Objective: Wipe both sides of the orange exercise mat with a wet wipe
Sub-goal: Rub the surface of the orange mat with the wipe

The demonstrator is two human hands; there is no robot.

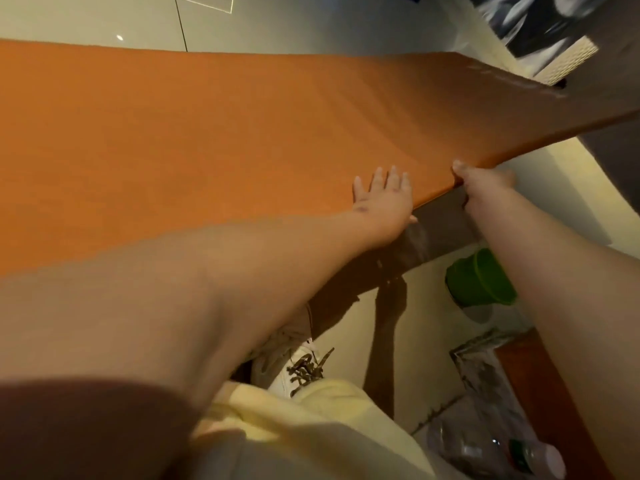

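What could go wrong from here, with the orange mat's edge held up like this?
1. The right hand only pinches the edge of the orange mat, and the left hand lies flat on top, so the mat could slip free and flop down.
2. A green bucket sits on the floor below the raised edge. A dropped or swung mat might knock it over.
3. No wet wipe shows in either hand, so wiping may stall.

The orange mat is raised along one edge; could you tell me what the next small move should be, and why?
Probably lift the gripped edge higher to start flipping the orange mat. The right hand grips that edge, thumb on top, already off the floor; the left hand lies flat on the upper face. Neither hand shows a wipe.
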